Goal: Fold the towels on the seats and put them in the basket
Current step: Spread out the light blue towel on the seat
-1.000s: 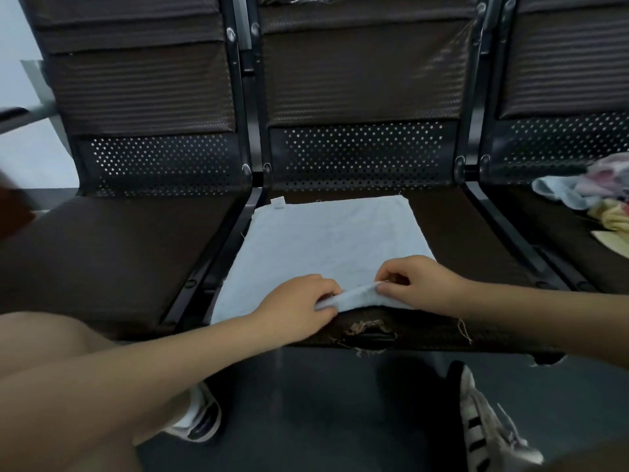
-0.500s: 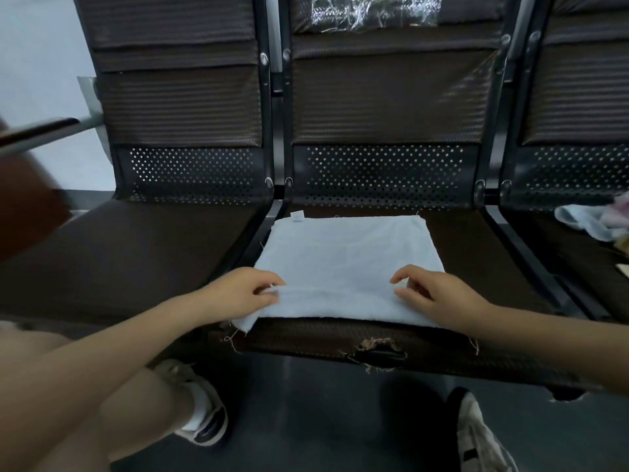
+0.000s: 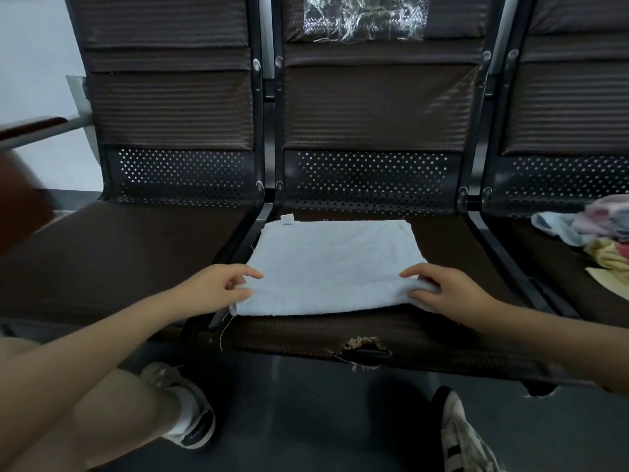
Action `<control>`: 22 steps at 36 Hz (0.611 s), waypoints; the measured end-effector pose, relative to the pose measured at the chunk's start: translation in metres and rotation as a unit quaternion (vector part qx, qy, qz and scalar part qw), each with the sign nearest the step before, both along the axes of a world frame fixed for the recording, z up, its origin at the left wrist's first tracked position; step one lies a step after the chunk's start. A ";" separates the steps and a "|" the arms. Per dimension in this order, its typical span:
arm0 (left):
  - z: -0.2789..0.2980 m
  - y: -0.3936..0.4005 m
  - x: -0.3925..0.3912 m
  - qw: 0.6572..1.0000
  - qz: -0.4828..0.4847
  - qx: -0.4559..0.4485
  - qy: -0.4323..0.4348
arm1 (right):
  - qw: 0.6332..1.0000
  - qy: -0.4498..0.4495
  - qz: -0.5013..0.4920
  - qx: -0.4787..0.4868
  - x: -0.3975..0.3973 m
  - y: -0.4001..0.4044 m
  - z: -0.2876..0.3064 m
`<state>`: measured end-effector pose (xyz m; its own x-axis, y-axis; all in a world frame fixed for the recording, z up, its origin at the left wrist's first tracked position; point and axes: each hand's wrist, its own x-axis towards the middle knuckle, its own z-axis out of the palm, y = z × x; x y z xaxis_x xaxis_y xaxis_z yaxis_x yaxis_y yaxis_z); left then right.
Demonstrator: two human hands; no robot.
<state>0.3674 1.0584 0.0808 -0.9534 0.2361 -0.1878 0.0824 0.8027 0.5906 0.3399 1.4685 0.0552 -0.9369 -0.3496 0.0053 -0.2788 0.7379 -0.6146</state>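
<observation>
The towel [image 3: 335,264], pale blue, lies spread on the middle seat [image 3: 452,253], its near edge doubled up into a thick roll along 6 o'clock and its small label at the far corner, about 11 o'clock. Both hands sit at the two ends of that near edge, which looks like the start of a fold away from the person: holding both corners at once keeps the edge straight as it is carried toward 12 o'clock.

The left hand [image 3: 212,291] pinches the near corner at 9 o'clock of the towel, thumb under and fingers curled over the cloth. The right hand [image 3: 449,291] takes the corner at 3 o'clock in the same way, its grip a pinch with the thumb in front of the rolled edge and the fingers on top.

The towel sits toward the left side of the seat, its left edge over the gap to the next seat [image 3: 112,257], so the fold needs care there or the corner may sag into the gap.

More towels [image 3: 592,229], pink, blue and yellow, lie heaped and unfolded on the seat at 3 o'clock. No basket is in view, so what it holds cannot be told. A torn hole [image 3: 366,352] shows in the front lip of the middle seat
</observation>
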 end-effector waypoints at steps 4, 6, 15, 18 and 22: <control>0.000 0.000 0.001 1.000 0.008 0.016 0.018 | 0.998 -0.024 -0.042 -0.044 0.002 0.006 -0.001; 0.002 0.000 -0.002 0.996 0.048 0.062 0.052 | 0.998 -0.037 -0.041 -0.041 0.005 0.007 -0.001; 0.012 0.008 -0.003 0.980 0.129 0.122 0.090 | 0.993 -0.026 -0.062 -0.098 0.012 0.007 0.022; 0.014 0.011 0.002 0.989 0.090 0.087 0.084 | 0.988 -0.044 -0.075 -0.130 0.017 0.005 0.034; 0.025 0.003 0.011 0.995 0.043 0.066 0.054 | 0.983 -0.139 -0.077 -0.095 0.020 0.005 0.046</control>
